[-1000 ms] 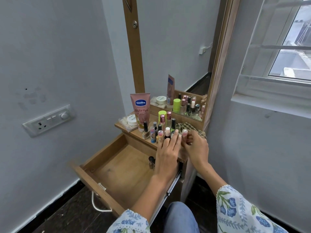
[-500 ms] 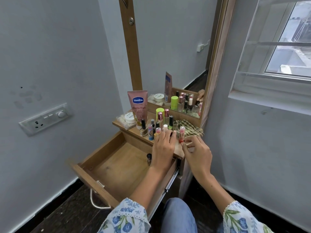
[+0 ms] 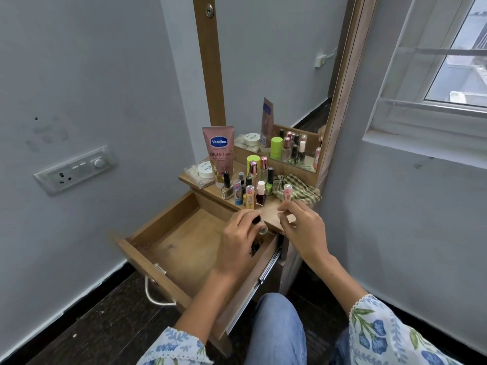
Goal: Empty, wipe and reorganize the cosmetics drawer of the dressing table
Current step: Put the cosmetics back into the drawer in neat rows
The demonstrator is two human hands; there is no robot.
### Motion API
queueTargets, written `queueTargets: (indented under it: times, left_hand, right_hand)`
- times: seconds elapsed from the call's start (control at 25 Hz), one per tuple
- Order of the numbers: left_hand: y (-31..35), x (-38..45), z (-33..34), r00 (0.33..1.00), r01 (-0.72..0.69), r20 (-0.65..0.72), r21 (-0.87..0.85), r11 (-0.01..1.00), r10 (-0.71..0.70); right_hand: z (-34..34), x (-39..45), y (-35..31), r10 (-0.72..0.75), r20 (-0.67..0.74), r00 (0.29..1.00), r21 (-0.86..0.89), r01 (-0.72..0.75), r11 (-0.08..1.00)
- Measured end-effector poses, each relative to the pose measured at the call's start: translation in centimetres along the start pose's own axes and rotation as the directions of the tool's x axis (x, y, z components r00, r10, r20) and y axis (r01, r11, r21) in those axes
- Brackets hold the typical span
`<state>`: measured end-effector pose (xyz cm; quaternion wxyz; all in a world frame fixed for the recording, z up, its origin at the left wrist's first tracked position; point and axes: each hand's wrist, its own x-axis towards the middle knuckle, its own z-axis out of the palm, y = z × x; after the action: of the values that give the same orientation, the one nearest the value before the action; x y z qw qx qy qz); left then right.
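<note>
The wooden drawer (image 3: pixel 168 233) of the dressing table stands pulled out, its bare bottom showing. My left hand (image 3: pixel 238 241) is over the drawer's right side, fingers closed on a small clear bottle with a dark cap (image 3: pixel 259 223). My right hand (image 3: pixel 303 227) pinches the base of a pink tube (image 3: pixel 286 193) and holds it upright at the tabletop's front edge. A cluster of nail polish bottles (image 3: pixel 249 189) and a pink Vaseline tube (image 3: pixel 218 151) stand on the tabletop. A green checked cloth (image 3: pixel 297 188) lies at the right.
A mirror (image 3: pixel 279 75) rises behind the tabletop and reflects the bottles. A white jar (image 3: pixel 205 170) sits on cotton pads at the left. The drawer's metal handle (image 3: pixel 155 293) juts toward me. A switch panel (image 3: pixel 75 169) is on the left wall. My knee (image 3: pixel 276 325) is below the drawer.
My left hand has drawn back from the bottle cluster toward the drawer with a small dark-capped bottle. My right hand now holds the pink tube upright.
</note>
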<state>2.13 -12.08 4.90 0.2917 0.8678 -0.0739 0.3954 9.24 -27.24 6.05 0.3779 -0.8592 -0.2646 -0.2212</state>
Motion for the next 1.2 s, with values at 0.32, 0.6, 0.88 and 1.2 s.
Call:
queueTargets:
  times: [0.32,0.6,0.88,1.2]
  left_hand:
    - [-0.7,-0.5,-2.4,0.994,0.104,-0.016,0.052,0.993,-0.104]
    - [-1.4,-0.8,-2.5,0.984,0.179,-0.004,0.004,0.984,-0.179]
    - [-4.4,-1.9,-3.2,0.902,0.426,0.134,-0.125,0.896,-0.41]
    - [-5.8,-3.4,-2.6,0.837,0.53,0.198,-0.068,0.845,-0.51]
  right_hand:
    - [3.4,3.5,-2.3,-0.03,0.296,0.955,-0.217,0.098,0.971]
    - [2.6,3.5,-2.6,-0.025,0.124,0.992,-0.266,0.058,0.962]
    - [1.0,0.4,-3.0,-0.005,0.08,0.997,0.087,-0.001,0.996]
    - [4.4,0.0,-3.5,0.236,0.491,0.839,-0.005,-0.268,0.963]
